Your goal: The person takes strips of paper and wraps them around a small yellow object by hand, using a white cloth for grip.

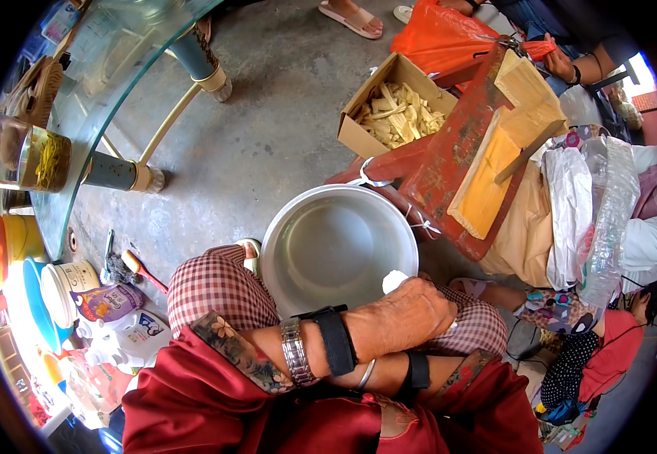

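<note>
The left hand (408, 314) seems curled, fingers gripping a white lump (394, 282), best kept steady over the metal basin (287, 242); the right hand's fingers are hidden, unreadable.

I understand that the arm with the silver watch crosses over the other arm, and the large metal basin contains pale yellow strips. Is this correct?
Not quite: the head view shows the pale yellow strips in the cardboard box, not in the large metal basin. The arm with the silver watch does cross over the other arm.
</note>
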{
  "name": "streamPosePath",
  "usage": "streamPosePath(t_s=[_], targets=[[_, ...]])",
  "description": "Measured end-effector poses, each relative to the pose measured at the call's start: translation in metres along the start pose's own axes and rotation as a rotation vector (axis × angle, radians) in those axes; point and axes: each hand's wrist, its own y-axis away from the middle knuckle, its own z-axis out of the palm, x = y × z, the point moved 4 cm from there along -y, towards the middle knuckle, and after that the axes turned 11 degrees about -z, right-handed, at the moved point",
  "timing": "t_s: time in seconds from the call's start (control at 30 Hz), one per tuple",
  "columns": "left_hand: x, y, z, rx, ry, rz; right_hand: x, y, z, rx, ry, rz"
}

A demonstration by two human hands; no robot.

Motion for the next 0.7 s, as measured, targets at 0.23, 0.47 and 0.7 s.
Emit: streamPosePath(t_s=[0.23,0.47,0.7], targets=[[0.0006,-0.002,-0.001,-0.015,0.0,-0.002,0.0003,0.001,0.0001,-0.005,0.001,-0.003],[-0.0026,-0.0033,0.0006,-0.064,-0.037,-0.017,0.0007,0.0024,-0.0006,-0.01,-0.008,0.0],[-0.0064,-0.0041,0.0031,-0.072,-0.061,-0.034,0.0021,0.0052,-0.004,-0.013,-0.018,-0.002]])
